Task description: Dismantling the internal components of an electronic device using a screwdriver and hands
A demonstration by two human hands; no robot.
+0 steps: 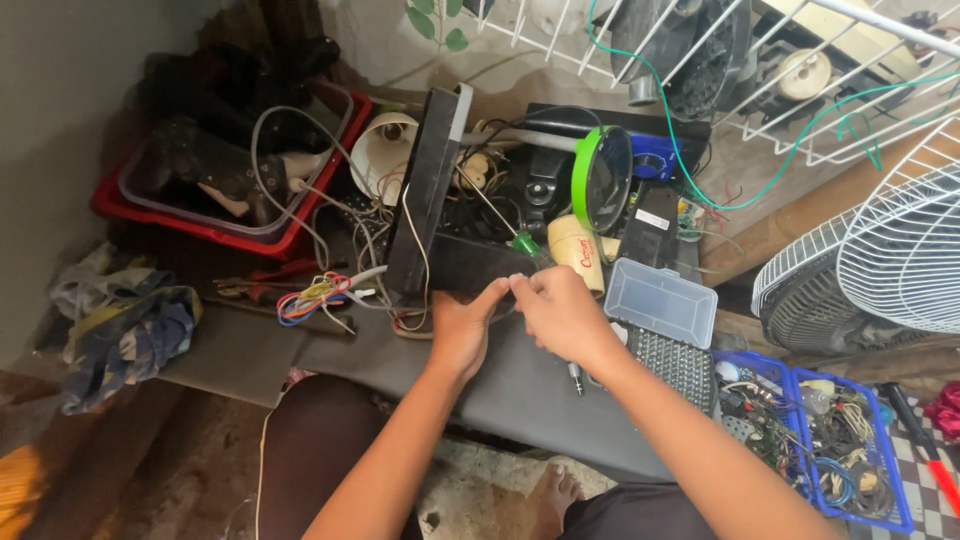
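Knees and a bare foot (553, 492) sit nearest me, at the edge of the grey mat (520, 385). Above them my left hand (462, 330) and right hand (562, 312) meet, fingers (497, 292) pinched together on something small against the black box (478, 264); what exactly they clamp I cannot tell. I judge it best to brace the box with the left hand and work only with the right fingertips. Just right lies a clear bit case (662, 302), then blue trays (800, 440). Farthest back stand a green-rimmed lamp (600, 178) and a red bin (235, 170).
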